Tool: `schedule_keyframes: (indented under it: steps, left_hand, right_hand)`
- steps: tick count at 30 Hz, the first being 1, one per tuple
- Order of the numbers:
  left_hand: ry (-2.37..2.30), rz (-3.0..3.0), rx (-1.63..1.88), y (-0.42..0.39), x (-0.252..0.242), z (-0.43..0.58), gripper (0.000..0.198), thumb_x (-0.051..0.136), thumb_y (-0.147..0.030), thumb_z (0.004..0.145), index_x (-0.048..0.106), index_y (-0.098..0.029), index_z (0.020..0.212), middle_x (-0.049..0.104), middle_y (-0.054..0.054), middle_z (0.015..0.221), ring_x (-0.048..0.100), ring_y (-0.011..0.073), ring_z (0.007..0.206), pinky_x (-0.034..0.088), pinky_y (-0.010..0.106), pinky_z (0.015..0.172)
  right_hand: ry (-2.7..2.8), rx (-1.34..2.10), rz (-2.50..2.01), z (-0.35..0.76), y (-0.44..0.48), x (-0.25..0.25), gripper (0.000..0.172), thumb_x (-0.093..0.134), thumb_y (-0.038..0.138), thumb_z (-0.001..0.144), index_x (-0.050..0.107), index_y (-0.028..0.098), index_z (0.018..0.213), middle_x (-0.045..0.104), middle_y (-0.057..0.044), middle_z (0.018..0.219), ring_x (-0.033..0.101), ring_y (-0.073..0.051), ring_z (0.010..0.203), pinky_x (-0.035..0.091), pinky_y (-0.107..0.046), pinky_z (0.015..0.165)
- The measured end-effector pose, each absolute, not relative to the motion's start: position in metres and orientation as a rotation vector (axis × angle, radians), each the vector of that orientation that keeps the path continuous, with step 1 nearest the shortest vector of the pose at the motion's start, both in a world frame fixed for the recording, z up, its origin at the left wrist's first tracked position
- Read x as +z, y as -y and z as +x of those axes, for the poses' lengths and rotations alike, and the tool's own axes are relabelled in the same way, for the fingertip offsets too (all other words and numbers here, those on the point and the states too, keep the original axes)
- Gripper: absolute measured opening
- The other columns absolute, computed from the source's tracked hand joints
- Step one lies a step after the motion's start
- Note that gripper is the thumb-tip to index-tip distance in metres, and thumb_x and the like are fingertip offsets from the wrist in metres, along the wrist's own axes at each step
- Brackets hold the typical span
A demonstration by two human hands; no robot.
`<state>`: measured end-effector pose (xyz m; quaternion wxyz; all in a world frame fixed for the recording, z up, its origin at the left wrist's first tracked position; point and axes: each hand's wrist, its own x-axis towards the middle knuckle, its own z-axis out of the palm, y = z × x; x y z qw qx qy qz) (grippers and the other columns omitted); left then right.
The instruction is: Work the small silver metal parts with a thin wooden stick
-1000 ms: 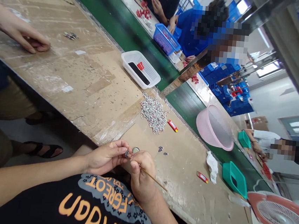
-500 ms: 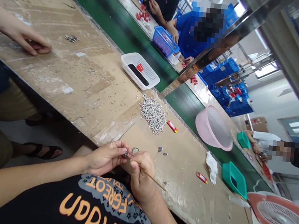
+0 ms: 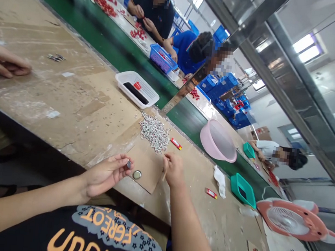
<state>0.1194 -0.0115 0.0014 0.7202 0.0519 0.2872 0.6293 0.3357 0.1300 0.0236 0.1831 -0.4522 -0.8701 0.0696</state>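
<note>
One bottle cap [image 3: 137, 174] between the hands [image 3: 105, 175]

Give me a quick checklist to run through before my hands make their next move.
1. Small dark piece pinched in the left hand: ok.
2. Thin stick held in the right hand: ok.
3. Right fingertips free of any silver piece: cannot tell; they are too small in the view.
4. Pile of small silver pieces close to the right hand: ok, just beyond it.
5. Bottle cap close by: ok, just beside the left fingertips.
6. Other person's hand away from the pile: ok, at the far left of the view.
</note>
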Motion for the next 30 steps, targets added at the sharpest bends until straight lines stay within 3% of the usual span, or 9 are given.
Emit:
schedule_keyframes:
  steps: [6,12,15,20,26,30]
  left_hand:
    - [-0.617,0.119,1.470,-0.004,0.013,0.112,0.007,0.061,-0.010,0.081,0.062,-0.014,0.085,0.064,0.005,0.082,0.062,0.0098,0.074,0.055,0.019,0.070]
    - [-0.627,0.126,1.461,-0.003,0.016,0.113,0.008,0.063,-0.010,0.080,0.063,-0.015,0.085,0.064,0.004,0.084,0.062,0.0099,0.075,0.055,0.020,0.071]
    - [-0.624,0.127,1.456,-0.003,0.017,0.114,0.009,0.064,-0.009,0.079,0.062,-0.015,0.086,0.064,0.004,0.085,0.063,0.0100,0.075,0.055,0.020,0.071]
    - [-0.614,0.109,1.452,-0.001,0.016,0.115,0.008,0.063,-0.008,0.080,0.062,-0.015,0.085,0.064,0.004,0.086,0.062,0.0097,0.075,0.055,0.020,0.071]
    - [-0.615,0.137,1.435,0.002,0.014,0.117,0.007,0.063,-0.010,0.080,0.062,-0.015,0.085,0.064,0.004,0.084,0.062,0.0094,0.074,0.054,0.020,0.070]
    - [-0.608,0.166,1.411,0.003,0.015,0.119,0.006,0.062,-0.012,0.081,0.062,-0.016,0.086,0.064,0.004,0.083,0.062,0.0108,0.075,0.055,0.023,0.070]
  right_hand:
    - [2.650,0.118,-1.433,0.313,-0.163,0.008,0.012,0.051,0.020,0.084,0.062,0.019,0.085,0.062,-0.007,0.088,0.054,-0.019,0.089,0.042,-0.029,0.080]
    - [2.740,0.108,-1.511,0.310,-0.162,0.006,0.016,0.057,0.033,0.082,0.060,0.019,0.089,0.061,-0.008,0.091,0.054,-0.021,0.090,0.040,-0.030,0.078]
    - [2.762,0.130,-1.517,0.315,-0.169,0.005,0.011,0.052,0.024,0.085,0.060,0.019,0.089,0.060,-0.007,0.093,0.053,-0.020,0.092,0.039,-0.028,0.080]
    - [2.742,0.166,-1.547,0.327,-0.179,0.008,0.021,0.040,0.012,0.087,0.060,0.018,0.091,0.059,-0.006,0.096,0.053,-0.016,0.094,0.039,-0.025,0.081]
    - [2.747,0.182,-1.559,0.322,-0.174,0.007,0.014,0.050,0.024,0.086,0.060,0.019,0.094,0.059,-0.006,0.098,0.054,-0.017,0.092,0.040,-0.025,0.077]
    - [2.760,0.169,-1.525,0.319,-0.175,0.005,0.013,0.050,0.021,0.085,0.062,0.018,0.087,0.060,-0.008,0.093,0.055,-0.019,0.091,0.041,-0.028,0.078]
